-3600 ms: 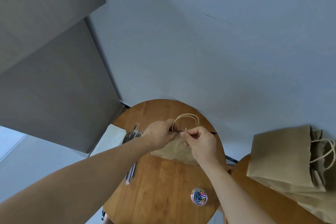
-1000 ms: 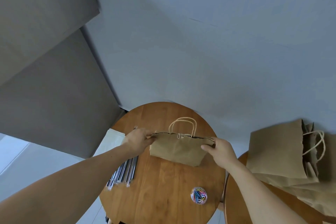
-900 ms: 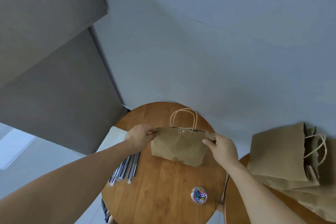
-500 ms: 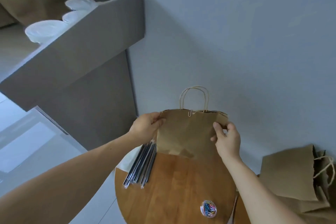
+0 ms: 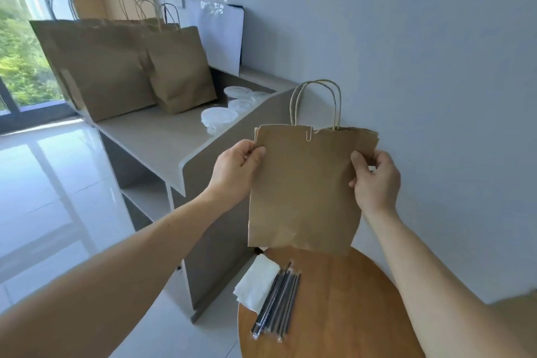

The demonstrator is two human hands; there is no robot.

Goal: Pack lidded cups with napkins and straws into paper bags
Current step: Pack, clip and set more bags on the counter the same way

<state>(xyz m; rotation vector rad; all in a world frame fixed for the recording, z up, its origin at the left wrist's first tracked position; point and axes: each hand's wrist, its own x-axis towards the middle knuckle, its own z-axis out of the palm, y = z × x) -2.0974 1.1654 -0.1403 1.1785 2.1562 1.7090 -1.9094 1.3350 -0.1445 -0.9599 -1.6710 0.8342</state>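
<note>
The left hand (image 5: 235, 168) and the right hand (image 5: 374, 180) are pinching the side edges of a brown paper bag (image 5: 305, 192), holding it upright in the air. A paper clip (image 5: 308, 134) is sitting on the bag's top edge. Below the bag, wrapped black straws (image 5: 277, 291) and white napkins (image 5: 257, 282) are lying on the round wooden desk (image 5: 348, 299). Left of the bag, lidded cups (image 5: 219, 119) are standing on the grey desk (image 5: 151, 136).

I see round wooden worktop (image 5: 348, 299) at lower right of frame. Long grey worktop (image 5: 162, 136) runs along wall from centre toward upper left, open shelf beneath. White sheet (image 5: 223, 35) leans on pale wall (image 5: 406, 23), top centre. Window (image 5: 17, 38) with greenery, far left. Glossy tiled floor (image 5: 43, 197) lower left, reflecting light.
</note>
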